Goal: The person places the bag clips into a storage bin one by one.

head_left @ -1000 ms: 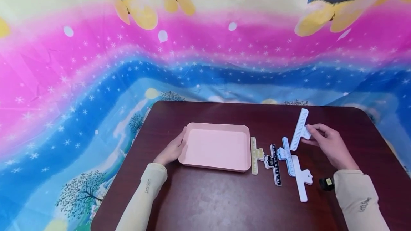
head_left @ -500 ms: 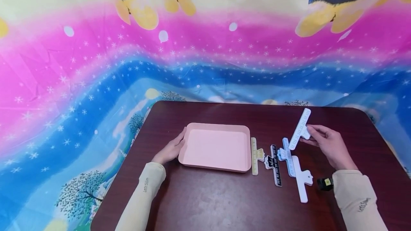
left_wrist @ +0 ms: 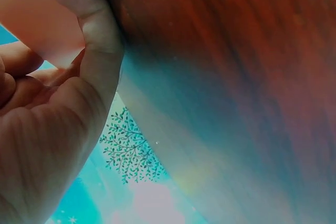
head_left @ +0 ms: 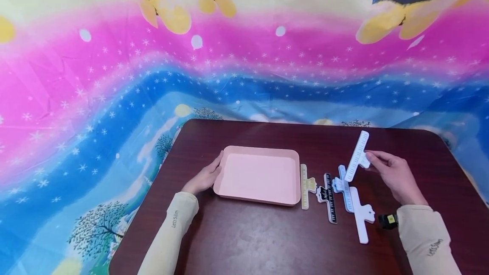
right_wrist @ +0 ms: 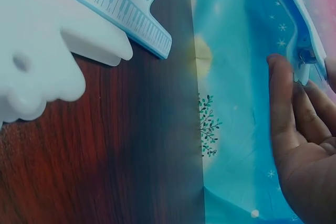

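Note:
In the head view my right hand (head_left: 395, 177) pinches a white bulldog clip with a piano-key print (head_left: 357, 156) by its handle and holds it raised, its lower end overlapping a light blue clip (head_left: 347, 198). The right wrist view shows that handle between thumb and fingers (right_wrist: 282, 98). My left hand (head_left: 204, 178) grips the left side of a pink rectangular tray (head_left: 259, 177), thumb along its wall in the left wrist view and the other fingers curled. Nothing lies in the tray. A plain white clip (head_left: 360, 222) lies against the blue one.
Between tray and blue clip lie a yellow clip (head_left: 304, 190), close by the tray's right wall, and a black clip (head_left: 331, 200). The dark red-brown table (head_left: 244, 241) has rounded far corners. A printed cloth (head_left: 244, 54) hangs behind it.
The clip in my right hand has tipped a little, its upper end leaning further right. My left hand keeps its place on the tray. The head view has shifted slightly.

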A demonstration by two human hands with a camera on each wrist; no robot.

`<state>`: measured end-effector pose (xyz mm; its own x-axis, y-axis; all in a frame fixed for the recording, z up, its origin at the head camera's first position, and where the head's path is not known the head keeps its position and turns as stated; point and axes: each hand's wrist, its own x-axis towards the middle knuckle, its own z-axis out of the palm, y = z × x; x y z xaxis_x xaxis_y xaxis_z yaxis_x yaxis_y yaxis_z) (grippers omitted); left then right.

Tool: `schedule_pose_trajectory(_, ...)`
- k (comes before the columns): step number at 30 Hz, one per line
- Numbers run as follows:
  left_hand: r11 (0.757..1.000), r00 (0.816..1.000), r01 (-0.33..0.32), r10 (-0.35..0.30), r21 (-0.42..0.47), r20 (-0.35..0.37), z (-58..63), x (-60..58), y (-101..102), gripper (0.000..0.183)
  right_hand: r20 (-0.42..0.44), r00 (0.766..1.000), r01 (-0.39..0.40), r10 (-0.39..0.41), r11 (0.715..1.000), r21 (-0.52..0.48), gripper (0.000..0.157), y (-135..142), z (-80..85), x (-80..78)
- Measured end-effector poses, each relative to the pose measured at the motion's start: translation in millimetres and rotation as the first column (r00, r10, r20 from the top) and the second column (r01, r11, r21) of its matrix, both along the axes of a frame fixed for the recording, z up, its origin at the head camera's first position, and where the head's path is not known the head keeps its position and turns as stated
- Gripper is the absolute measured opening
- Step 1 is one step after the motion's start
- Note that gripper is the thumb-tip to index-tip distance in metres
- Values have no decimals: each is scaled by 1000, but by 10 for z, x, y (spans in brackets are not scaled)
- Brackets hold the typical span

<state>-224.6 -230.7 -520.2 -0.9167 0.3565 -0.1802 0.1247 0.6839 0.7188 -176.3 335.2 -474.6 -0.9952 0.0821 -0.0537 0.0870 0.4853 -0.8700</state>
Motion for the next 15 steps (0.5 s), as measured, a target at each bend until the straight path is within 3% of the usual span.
schedule_pose_trajectory(3, 1000, 1000, -5, 5, -4, 4, -8, 5, 0, 61, 8, 1000, 3, -3, 999, 52, 64, -12, 8, 3)
schedule_pose_trajectory(15, 1000, 1000, -12, 12, -17, 4, 28, 21, 15, 61, 24, 1000, -16, 13, 994, 104, 66, -105, 56, -1)
